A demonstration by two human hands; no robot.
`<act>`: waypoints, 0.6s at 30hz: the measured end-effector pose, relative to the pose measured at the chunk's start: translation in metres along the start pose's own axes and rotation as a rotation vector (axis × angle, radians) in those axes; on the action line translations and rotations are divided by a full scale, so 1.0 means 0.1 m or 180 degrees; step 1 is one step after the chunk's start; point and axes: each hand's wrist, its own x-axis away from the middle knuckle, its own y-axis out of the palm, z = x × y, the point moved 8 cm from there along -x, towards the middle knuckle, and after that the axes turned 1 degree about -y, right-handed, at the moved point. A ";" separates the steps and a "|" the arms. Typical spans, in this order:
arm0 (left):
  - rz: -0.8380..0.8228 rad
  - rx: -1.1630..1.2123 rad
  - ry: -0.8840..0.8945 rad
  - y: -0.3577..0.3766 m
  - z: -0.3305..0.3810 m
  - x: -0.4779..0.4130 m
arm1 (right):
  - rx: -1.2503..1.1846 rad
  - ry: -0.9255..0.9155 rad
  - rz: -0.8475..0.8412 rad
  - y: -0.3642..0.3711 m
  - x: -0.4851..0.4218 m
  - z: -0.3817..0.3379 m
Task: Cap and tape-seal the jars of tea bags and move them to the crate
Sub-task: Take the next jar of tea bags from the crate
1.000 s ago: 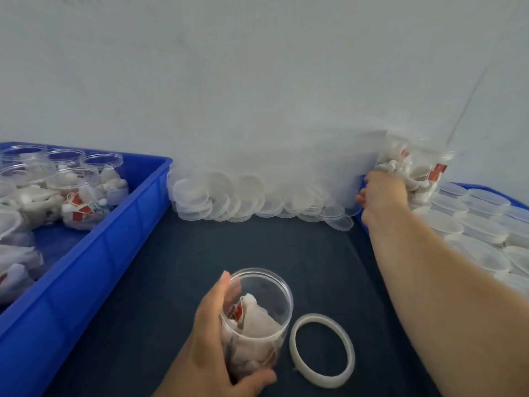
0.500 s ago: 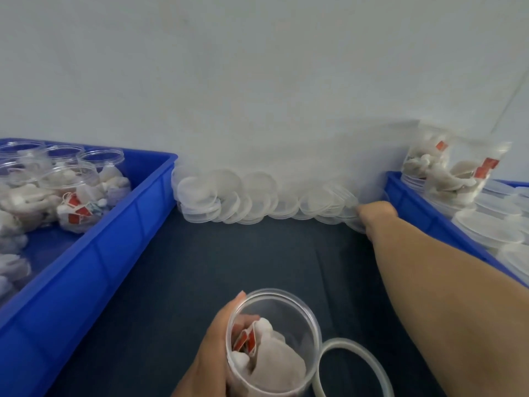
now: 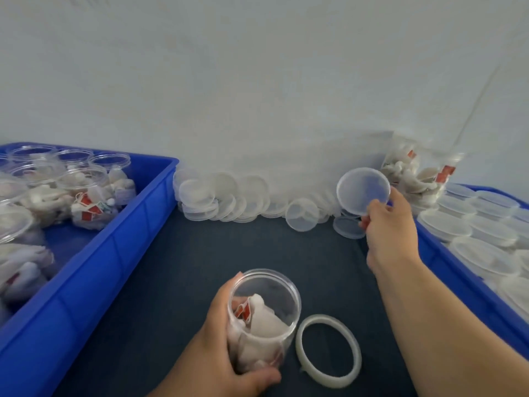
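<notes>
An open clear jar [image 3: 264, 316] of white tea bags with red tags stands on the dark mat near the front; my left hand [image 3: 220, 356] grips its side. My right hand [image 3: 389, 233] pinches a clear round lid [image 3: 363, 191] by its lower edge and holds it up above the mat, at the back right. A roll of clear tape [image 3: 328, 351] lies flat just right of the jar. The blue crate on the left [image 3: 114, 253] holds several uncapped jars of tea bags. The blue crate on the right [image 3: 469, 293] holds several capped jars.
A pile of loose clear lids [image 3: 229, 200] lines the back of the mat against the white wall. Two more jars of tea bags [image 3: 415, 173] sit at the back of the right crate. The dark mat [image 3: 177, 296] lies between the crates.
My right hand has picked a lid from the pile and lifted it up and toward me. My left hand keeps holding the jar.
</notes>
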 end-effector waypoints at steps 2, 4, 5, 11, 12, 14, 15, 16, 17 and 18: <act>0.0040 -0.0023 0.0047 0.02 0.04 0.05 | -0.0110 -0.0174 -0.0302 -0.11 0.39 -0.04; 0.0108 0.0143 0.0096 0.02 0.10 0.09 | -0.0568 -0.0052 -0.0732 -0.11 0.72 -0.05; 0.0104 0.0201 0.0087 0.02 0.13 0.10 | -0.0761 0.0023 -0.1048 -0.07 0.93 -0.06; 0.0111 0.0308 0.0098 0.06 0.33 0.23 | 0.0131 -0.0033 -0.1662 -0.06 1.71 -0.07; 0.0133 0.0281 0.0097 0.06 0.34 0.27 | 0.0312 -0.0067 -0.1663 -0.08 1.75 -0.08; 0.0226 0.0255 0.0127 0.06 0.34 0.40 | 0.0593 -0.0168 -0.1676 -0.12 1.83 -0.12; 0.0280 0.0274 0.0201 0.05 0.35 0.47 | 0.0655 -0.0209 -0.1742 -0.12 1.89 -0.13; 0.0311 0.0302 0.0266 0.05 0.35 0.52 | 0.0718 -0.0272 -0.1864 -0.10 1.96 -0.15; 0.0317 0.0337 0.0299 0.04 0.35 0.55 | 0.0830 -0.0395 -0.1995 -0.07 2.05 -0.18; 0.0307 0.0379 0.0310 0.04 0.35 0.57 | 0.0990 -0.0532 -0.2091 -0.04 2.13 -0.21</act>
